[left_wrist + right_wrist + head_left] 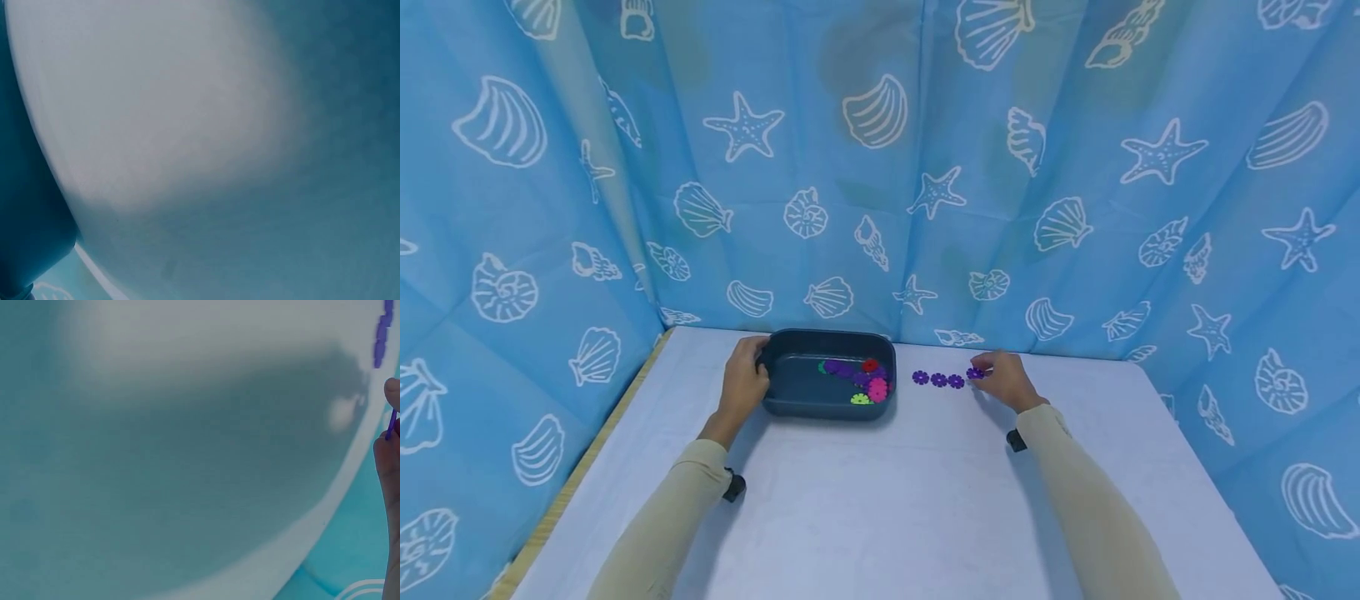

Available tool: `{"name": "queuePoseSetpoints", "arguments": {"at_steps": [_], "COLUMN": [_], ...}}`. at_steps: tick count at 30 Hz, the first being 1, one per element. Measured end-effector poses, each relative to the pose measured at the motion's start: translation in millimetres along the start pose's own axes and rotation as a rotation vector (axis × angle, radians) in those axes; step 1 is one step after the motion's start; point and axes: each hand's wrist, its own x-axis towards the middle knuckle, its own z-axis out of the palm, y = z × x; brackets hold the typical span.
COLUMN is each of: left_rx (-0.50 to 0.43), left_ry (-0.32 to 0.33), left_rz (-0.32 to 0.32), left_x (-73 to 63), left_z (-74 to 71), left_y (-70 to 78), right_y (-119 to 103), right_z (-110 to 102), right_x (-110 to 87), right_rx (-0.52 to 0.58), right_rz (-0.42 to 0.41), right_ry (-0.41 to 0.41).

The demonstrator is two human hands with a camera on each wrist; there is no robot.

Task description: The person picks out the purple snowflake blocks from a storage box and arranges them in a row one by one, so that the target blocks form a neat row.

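Observation:
My left hand point(745, 379) grips the left end of a dark grey rectangular tray point(827, 410), its fingers partly hidden at the rim. Inside lie several flower-shaped plastic discs, among them a pink disc point(877, 389), a red disc point(870, 365) and a yellow-green disc point(861, 399). To the tray's right, three purple discs form a row, the leftmost purple disc point(921, 377) nearest the tray. At the row's right end my right hand point(1006, 381) pinches another purple flower disc point(974, 373) between thumb and finger. The right wrist view catches this held disc point(390, 427) edge-on.
A white-covered table point(880, 508) lies under everything, with a wooden edge point(580, 458) along its left side. Blue curtains point(850, 200) printed with white shells and starfish hang behind and at both sides, close to the table's far edge.

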Motion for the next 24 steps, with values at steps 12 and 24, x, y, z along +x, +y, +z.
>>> {"name": "queuePoseSetpoints", "arguments": {"at_steps": [12,24], "left_rx": [-0.011,-0.007], "left_ry": [0.004,0.002], "left_rz": [0.025,0.023], "left_x": [0.9,-0.6], "left_z": [1.3,-0.7], "left_y": [-1.2,-1.3], "right_y": [15,13], "right_z": [8,13], "right_x": [-1.5,-4.1], "right_rx": [-0.003,0.007], "right_rz": [0.030,0.008], "right_ry": [-0.021,-0.017]}}
